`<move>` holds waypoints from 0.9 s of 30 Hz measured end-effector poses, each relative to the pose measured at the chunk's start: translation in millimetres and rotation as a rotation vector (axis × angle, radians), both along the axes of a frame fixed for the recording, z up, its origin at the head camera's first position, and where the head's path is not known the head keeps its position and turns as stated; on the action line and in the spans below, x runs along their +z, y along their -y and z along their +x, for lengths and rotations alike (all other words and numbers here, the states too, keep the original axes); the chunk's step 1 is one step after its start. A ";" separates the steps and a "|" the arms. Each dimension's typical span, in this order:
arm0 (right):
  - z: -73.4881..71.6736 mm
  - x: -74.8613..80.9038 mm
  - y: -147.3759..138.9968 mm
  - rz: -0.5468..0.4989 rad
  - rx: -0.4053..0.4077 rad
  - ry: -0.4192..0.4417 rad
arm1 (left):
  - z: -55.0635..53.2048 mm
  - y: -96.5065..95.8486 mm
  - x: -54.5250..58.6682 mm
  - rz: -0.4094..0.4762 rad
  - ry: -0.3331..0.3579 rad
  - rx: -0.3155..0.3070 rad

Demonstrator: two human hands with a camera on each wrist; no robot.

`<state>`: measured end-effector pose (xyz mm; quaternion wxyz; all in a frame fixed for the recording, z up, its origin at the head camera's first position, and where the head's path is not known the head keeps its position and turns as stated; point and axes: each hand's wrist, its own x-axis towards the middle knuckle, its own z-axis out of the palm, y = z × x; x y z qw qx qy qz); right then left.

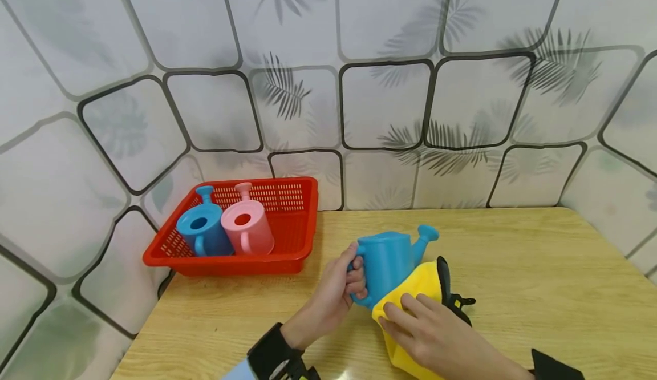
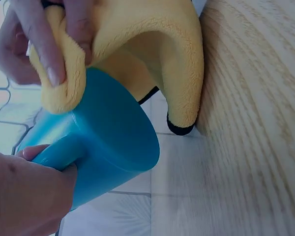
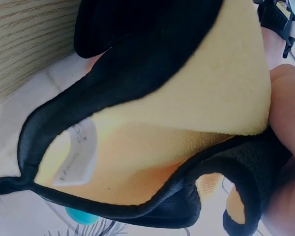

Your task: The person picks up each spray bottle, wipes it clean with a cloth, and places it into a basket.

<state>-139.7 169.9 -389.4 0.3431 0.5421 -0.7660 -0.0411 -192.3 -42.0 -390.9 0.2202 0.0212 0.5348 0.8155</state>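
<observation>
In the head view, my left hand [image 1: 333, 291] grips the handle of a blue toy watering can [image 1: 386, 260]. The can is held tilted above the table, spout pointing to the right. A yellow cloth with black edging [image 1: 425, 279] lies against the can's lower right side, with my right hand [image 1: 423, 331] holding it there. The left wrist view shows the can's flat base [image 2: 120, 125] and a fold of the cloth [image 2: 64, 91] pinched at its edge. Up close in the right wrist view, the cloth [image 3: 221, 83] hangs in loose folds with a white label [image 3: 81, 155].
A red plastic basket [image 1: 231, 265] stands at the back left of the wooden table [image 1: 544, 288]. Inside it sit another blue watering can [image 1: 214, 244] and a pink one [image 1: 259, 234]. A wall [image 1: 385, 106] with a stone-and-leaf pattern rises behind the table.
</observation>
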 end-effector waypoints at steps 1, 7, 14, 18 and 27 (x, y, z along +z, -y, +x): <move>-0.1 -0.1 -0.3 0.000 0.004 -0.002 | -0.4 0.9 0.1 0.005 -0.007 0.001; -0.3 1.5 -1.3 -0.002 0.023 0.015 | -1.6 3.1 1.2 -0.014 -0.051 0.011; 0.0 1.8 -1.3 -0.030 0.019 0.023 | -0.9 4.2 0.3 -0.098 -0.106 0.020; -1.2 4.2 0.0 -0.104 0.023 -0.004 | -2.0 5.8 -1.4 -0.088 -0.120 -0.006; -4.3 20.6 -3.0 -0.233 -0.081 0.028 | -2.7 10.3 -6.5 -0.054 -0.049 -0.119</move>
